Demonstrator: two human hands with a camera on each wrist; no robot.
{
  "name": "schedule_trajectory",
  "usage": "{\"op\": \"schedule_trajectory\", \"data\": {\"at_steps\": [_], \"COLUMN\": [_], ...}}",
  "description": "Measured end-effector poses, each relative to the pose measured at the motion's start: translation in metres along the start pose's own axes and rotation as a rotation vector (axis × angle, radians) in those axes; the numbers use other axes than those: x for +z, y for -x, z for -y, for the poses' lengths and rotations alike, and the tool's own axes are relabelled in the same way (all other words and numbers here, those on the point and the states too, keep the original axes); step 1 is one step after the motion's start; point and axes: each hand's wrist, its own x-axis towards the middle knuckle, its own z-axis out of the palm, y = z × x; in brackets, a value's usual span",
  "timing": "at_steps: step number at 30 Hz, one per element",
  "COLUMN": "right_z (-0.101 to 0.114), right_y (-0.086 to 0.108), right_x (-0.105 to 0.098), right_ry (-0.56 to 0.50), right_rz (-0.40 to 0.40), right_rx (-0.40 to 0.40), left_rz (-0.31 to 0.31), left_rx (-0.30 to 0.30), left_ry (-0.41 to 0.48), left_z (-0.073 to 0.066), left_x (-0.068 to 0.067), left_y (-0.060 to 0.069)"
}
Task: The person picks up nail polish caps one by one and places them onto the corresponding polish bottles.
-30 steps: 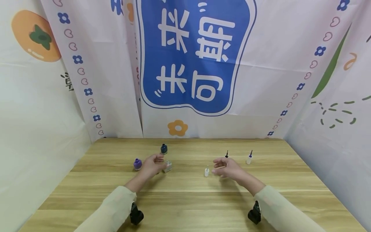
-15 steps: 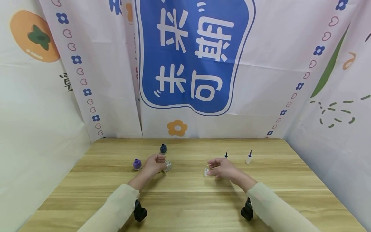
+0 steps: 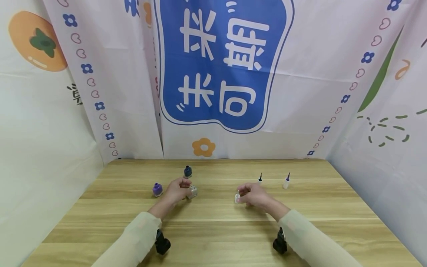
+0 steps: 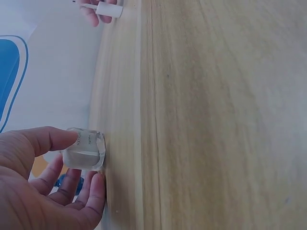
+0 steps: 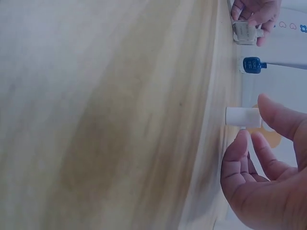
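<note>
My left hand (image 3: 176,192) pinches a clear glass nail polish bottle (image 4: 86,148) between thumb and fingers, low at the tabletop. Across from it, a white nail polish cap (image 3: 237,198) stands upright, its brush pointing up. The fingers and thumb of my right hand (image 3: 254,195) are around this cap, with a small gap below it in the right wrist view. Behind the left hand stands a dark blue nail polish bottle (image 3: 188,171). A purple nail polish bottle (image 3: 157,189) is to that hand's left. Both are uncapped.
Beyond the right hand stand two more upturned caps, one with a black brush (image 3: 260,178), the other with a purple brush (image 3: 287,181). Printed cloth (image 3: 300,111) hangs behind and beside the wooden table (image 3: 213,237).
My right hand has moved left, and its fingers have come around the white cap. The left hand stays at the clear bottle, almost still.
</note>
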Motion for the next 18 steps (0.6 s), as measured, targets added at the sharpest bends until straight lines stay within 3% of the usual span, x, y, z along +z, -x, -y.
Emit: {"op": "schedule_trajectory", "data": {"at_steps": [18], "right_z": [-0.0048], "right_y": [-0.0017], "right_x": [0.0069], "right_ry": [0.038], "right_rz": [-0.01], "right_rx": [-0.052], "left_rz": [0.022], "left_rx": [-0.018], "left_ry": [-0.059], "left_z": [0.0004], "left_x": [0.0008], "left_y": [-0.0009]}}
